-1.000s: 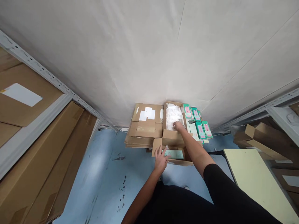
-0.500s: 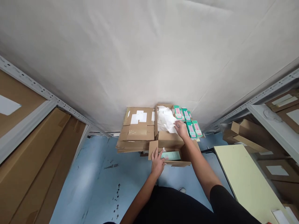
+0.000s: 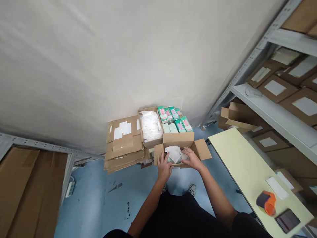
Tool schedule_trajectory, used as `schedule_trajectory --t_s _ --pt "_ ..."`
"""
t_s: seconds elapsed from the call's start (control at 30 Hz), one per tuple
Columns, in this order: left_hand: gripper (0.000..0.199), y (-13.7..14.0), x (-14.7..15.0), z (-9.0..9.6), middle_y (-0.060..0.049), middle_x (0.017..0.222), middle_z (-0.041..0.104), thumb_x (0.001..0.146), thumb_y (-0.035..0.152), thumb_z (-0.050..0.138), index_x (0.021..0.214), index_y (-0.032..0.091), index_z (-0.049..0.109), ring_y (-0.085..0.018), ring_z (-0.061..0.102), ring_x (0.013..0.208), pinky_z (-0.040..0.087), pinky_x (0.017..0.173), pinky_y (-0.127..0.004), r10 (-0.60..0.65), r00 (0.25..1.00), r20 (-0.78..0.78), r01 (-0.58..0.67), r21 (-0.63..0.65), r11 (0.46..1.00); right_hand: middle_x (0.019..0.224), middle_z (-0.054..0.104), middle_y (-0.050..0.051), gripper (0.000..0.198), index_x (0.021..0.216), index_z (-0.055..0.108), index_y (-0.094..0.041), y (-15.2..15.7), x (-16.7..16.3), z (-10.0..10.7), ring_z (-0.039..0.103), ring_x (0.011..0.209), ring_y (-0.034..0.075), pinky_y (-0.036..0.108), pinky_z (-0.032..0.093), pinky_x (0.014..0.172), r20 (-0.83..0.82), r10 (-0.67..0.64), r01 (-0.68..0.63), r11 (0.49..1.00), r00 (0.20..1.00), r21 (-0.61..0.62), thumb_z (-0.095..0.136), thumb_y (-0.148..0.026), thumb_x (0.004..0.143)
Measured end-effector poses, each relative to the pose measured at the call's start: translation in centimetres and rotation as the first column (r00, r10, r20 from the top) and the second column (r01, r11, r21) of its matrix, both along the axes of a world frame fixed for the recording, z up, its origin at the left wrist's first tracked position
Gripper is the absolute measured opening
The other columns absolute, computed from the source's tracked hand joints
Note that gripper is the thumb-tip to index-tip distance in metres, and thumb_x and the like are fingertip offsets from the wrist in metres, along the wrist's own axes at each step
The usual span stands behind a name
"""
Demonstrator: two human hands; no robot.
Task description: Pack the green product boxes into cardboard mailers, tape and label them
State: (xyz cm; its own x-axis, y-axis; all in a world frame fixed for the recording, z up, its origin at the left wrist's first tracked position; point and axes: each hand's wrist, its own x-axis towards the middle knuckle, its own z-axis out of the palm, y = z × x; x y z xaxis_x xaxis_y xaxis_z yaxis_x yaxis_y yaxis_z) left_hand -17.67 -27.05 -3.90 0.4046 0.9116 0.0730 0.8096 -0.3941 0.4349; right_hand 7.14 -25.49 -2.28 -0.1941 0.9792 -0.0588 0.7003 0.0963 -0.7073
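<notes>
An open cardboard box [image 3: 178, 137] stands in front of me with its flaps up. White packing paper [image 3: 174, 153] lies inside it, over a pale green box [image 3: 170, 160] that is mostly covered. My left hand [image 3: 164, 168] rests at the front left rim, fingers apart and tips beside the paper. From the right, my right hand [image 3: 192, 159] reaches into the box with bent fingers on the paper's right part; its fingertips are partly hidden. Behind stands a carton [image 3: 141, 123] filled with white paper sheets [image 3: 151, 125], next to several green and pink product boxes [image 3: 179, 125].
Flattened cardboard [image 3: 126, 145] is stacked on the left. A pale yellow table [image 3: 244, 158] at right bears a tape dispenser [image 3: 266, 202] and a phone [image 3: 287, 220]. Shelving [image 3: 279, 110] with cartons lines the right side; big cartons [image 3: 32, 191] stand at far left.
My right hand has brought white paper from the carton behind down into the open box. My left hand stays at its left rim. The view has turned right, showing more table.
</notes>
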Motion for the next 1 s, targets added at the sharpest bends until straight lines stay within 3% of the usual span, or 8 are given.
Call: schedule_trajectory --t_s 0.13,0.33,0.47,0.63,0.83,1.0 --pt "0.004 -0.2 6.1 0.5 -0.007 0.158 0.051 0.082 0.023 0.076 0.079 0.023 0.074 -0.043 0.021 0.157 0.020 0.123 -0.070 -0.092 0.995 -0.032 0.093 0.036 0.995 0.160 0.048 0.012 0.051 0.140 0.065 -0.026 -3.1 6.3 0.9 0.040 0.151 0.034 0.055 0.039 0.122 -0.026 -0.157 0.159 0.979 0.987 0.125 0.072 -0.040 0.091" --pt "0.006 -0.6 16.6 1.2 -0.005 0.159 0.050 0.080 0.025 0.080 0.080 0.025 0.074 -0.043 0.026 0.155 0.026 0.121 -0.069 -0.277 0.959 -0.061 0.282 0.088 0.955 0.164 0.042 0.011 0.054 0.145 0.060 -0.027 -8.1 16.6 1.8 0.038 0.153 0.034 0.056 0.039 0.123 -0.011 -0.399 0.389 0.887 0.917 0.249 0.069 -0.035 0.092" --pt "0.006 -1.2 23.9 1.8 -0.005 0.159 0.050 0.081 0.027 0.080 0.082 0.025 0.074 -0.043 0.025 0.155 0.027 0.121 -0.070 -0.393 0.917 -0.066 0.398 0.092 0.913 0.167 0.036 0.012 0.056 0.147 0.057 -0.025 -12.5 23.4 2.5 0.036 0.153 0.035 0.056 0.037 0.124 0.000 -0.558 0.534 0.795 0.830 0.288 0.067 -0.032 0.093" --pt "0.007 -2.3 32.5 2.0 -0.006 0.158 0.050 0.080 0.026 0.082 0.082 0.024 0.075 -0.042 0.024 0.156 0.026 0.121 -0.070 -0.555 0.829 -0.074 0.560 0.096 0.823 0.168 0.034 0.012 0.059 0.150 0.054 -0.026 -19.1 30.5 3.0 0.035 0.154 0.035 0.056 0.037 0.124 -0.008 -0.737 0.703 0.642 0.676 0.307 0.065 -0.034 0.093" --pt "0.009 -2.5 40.0 1.1 -0.007 0.159 0.049 0.080 0.027 0.082 0.085 0.024 0.075 -0.041 0.022 0.157 0.023 0.123 -0.069 -0.732 0.678 -0.067 0.735 0.064 0.675 0.168 0.034 0.013 0.059 0.152 0.051 -0.026 -25.2 34.4 1.1 0.034 0.154 0.035 0.058 0.037 0.123 -0.015 -0.887 0.852 0.439 0.462 0.287 0.061 -0.037 0.095" --pt "0.007 -0.2 44.2 -0.8 -0.007 0.159 0.049 0.081 0.028 0.081 0.083 0.023 0.075 -0.041 0.020 0.158 0.022 0.123 -0.068 -0.829 0.556 -0.068 0.831 0.031 0.555 0.166 0.037 0.013 0.059 0.151 0.052 -0.027 -26.2 34.8 0.1 0.037 0.153 0.034 0.057 0.038 0.123 0.009 -0.942 0.909 0.327 0.336 0.258 0.062 -0.037 0.094"
